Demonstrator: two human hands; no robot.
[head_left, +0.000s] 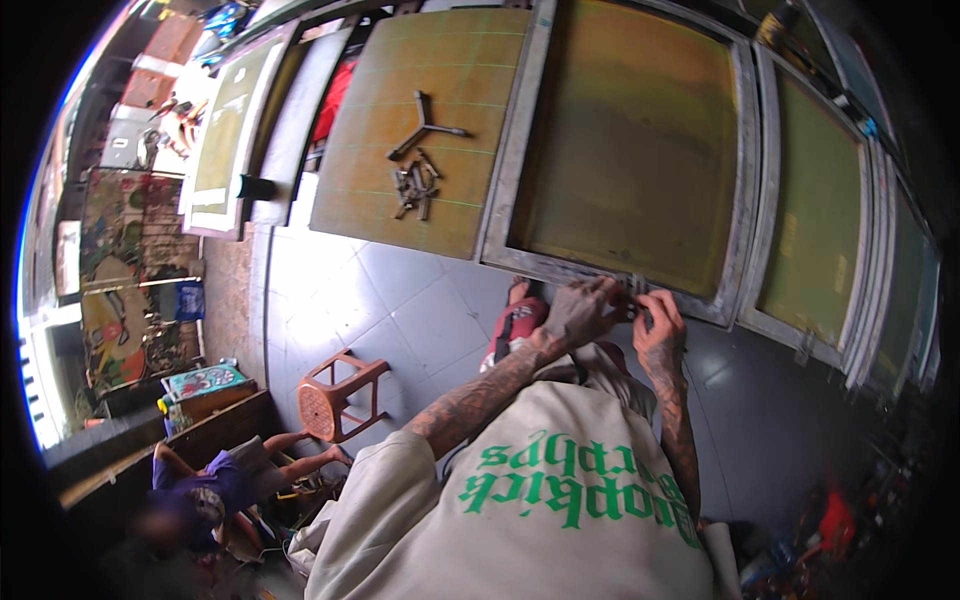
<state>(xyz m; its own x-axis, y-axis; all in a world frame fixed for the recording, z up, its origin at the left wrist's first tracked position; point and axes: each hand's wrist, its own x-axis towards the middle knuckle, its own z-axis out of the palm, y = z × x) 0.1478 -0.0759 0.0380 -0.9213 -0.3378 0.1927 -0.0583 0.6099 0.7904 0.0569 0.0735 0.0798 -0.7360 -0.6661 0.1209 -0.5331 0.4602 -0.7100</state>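
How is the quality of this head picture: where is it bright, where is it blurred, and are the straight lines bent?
In the head view, daylight overexposes the far left edge, while the lower right corner is dark; the metal screen frame bows from fisheye distortion; the left hand and right hand at its lower edge are slightly soft; the seated person at lower left is blurred; the tiled floor shows pale glare.

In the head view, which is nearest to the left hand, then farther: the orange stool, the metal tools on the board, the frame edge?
1. Frame edge: at the left hand, touching it.
2. Metal tools: up and left, on the yellow-green board.
3. Orange stool: lower left, on the tiled floor.
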